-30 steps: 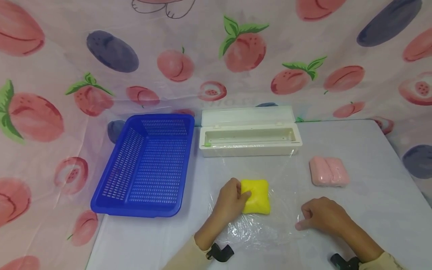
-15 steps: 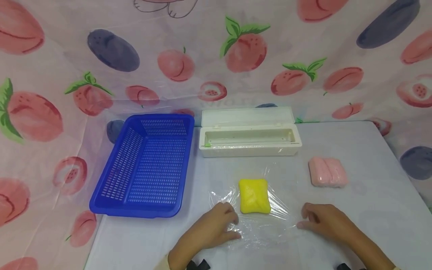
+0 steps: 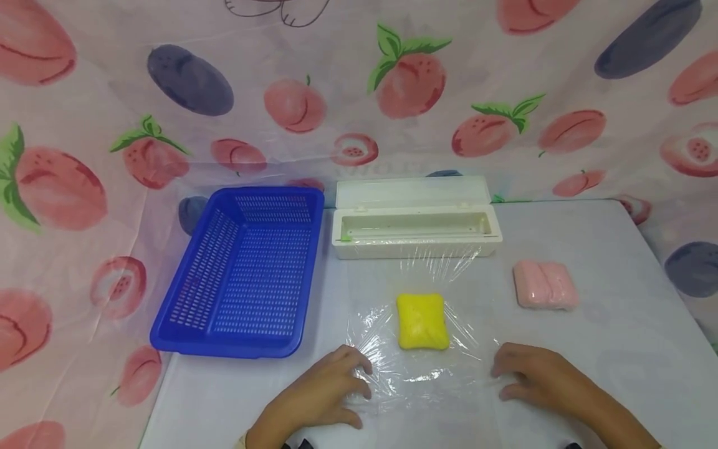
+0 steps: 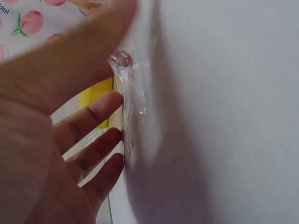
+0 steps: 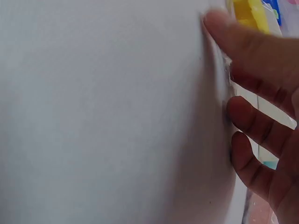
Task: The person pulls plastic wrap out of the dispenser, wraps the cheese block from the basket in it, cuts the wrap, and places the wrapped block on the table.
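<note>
A soft yellow square item [image 3: 423,322], pillow-shaped, lies on a sheet of clear plastic wrap [image 3: 429,377] on the white table. My left hand [image 3: 320,396] is spread at the wrap's lower left, its fingers apart. In the left wrist view, those fingertips reach the wrinkled edge of the wrap [image 4: 133,93]. At the lower right side of the wrap is my right hand [image 3: 538,377], fingers loosely bent and thumb apart from them. The right wrist view shows its fingertips [image 5: 240,109] close to the table surface.
A white wrap dispenser box [image 3: 417,249] with its lid raised stands behind the yellow item. The blue perforated basket [image 3: 303,299] is at the left. A pink wrapped block [image 3: 545,285] lies at the right. Fruit-print cloth [image 3: 359,93] hangs at the back.
My left hand has let go of the yellow item and moved down and left to the wrap's edge. The right hand has shifted slightly downward. Crease lines now spread around the yellow item.
</note>
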Demonstrator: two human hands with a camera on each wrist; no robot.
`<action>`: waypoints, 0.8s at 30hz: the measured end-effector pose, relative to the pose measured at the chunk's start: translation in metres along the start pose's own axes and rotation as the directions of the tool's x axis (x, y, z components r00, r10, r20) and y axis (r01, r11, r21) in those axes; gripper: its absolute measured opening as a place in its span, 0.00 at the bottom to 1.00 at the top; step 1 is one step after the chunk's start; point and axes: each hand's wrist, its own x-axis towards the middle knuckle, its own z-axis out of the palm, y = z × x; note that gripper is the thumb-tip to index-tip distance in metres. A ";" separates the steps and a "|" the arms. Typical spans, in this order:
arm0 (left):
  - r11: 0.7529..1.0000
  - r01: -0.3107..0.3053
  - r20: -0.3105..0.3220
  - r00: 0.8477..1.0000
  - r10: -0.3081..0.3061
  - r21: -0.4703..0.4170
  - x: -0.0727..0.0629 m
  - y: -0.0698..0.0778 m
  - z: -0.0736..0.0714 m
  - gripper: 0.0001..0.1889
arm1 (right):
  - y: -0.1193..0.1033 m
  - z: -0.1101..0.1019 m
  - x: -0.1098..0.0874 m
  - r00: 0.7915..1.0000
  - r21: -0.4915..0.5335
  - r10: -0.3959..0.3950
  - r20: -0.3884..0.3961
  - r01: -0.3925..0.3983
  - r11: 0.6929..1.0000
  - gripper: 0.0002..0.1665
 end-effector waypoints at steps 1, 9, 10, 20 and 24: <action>1.000 -0.018 -0.009 1.000 0.018 0.008 0.000 -0.001 0.000 0.13 | -0.001 0.000 0.002 0.999 -0.016 0.038 0.032 -0.037 0.999 0.15; 0.981 -0.010 -0.143 0.990 -0.018 -0.192 0.000 -0.002 -0.012 0.03 | 0.001 0.005 0.005 0.982 -0.104 -0.096 -0.165 0.080 0.991 0.19; 0.969 0.011 -0.165 0.985 -0.053 -0.246 0.000 -0.001 -0.013 0.03 | 0.002 0.005 0.003 0.973 -0.092 -0.118 -0.201 0.101 0.991 0.20; 0.823 0.214 -0.387 0.801 -0.456 -0.526 0.025 0.004 -0.022 0.05 | -0.006 -0.014 0.013 0.962 0.150 0.173 -0.210 -0.143 0.978 0.15; 0.847 0.303 -0.479 0.719 -0.505 -0.437 0.043 -0.001 -0.019 0.04 | -0.003 -0.015 0.029 0.935 0.117 0.205 -0.289 -0.178 0.977 0.12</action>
